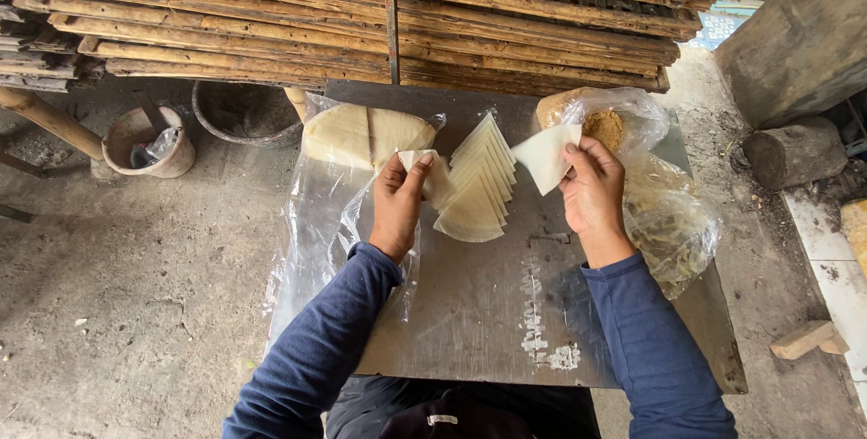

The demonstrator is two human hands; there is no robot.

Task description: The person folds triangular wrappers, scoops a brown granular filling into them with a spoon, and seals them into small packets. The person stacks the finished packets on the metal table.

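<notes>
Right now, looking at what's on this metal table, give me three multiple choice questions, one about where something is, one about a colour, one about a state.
1. Where does the fanned row of folded wrappers lie?
A. between the two hands
B. in the bucket
C. on the bamboo poles

2. What colour are the sleeves?
A. red
B. dark blue
C. yellow

3. What is the right hand doing?
A. lying flat on the metal table
B. pinching a pale sheet
C. hanging empty

Answers: 1 A, the row sits between the left hand and the right hand. 2 B, both forearms are in dark blue. 3 B, fingers grip the sheet's edge above the table.
</notes>
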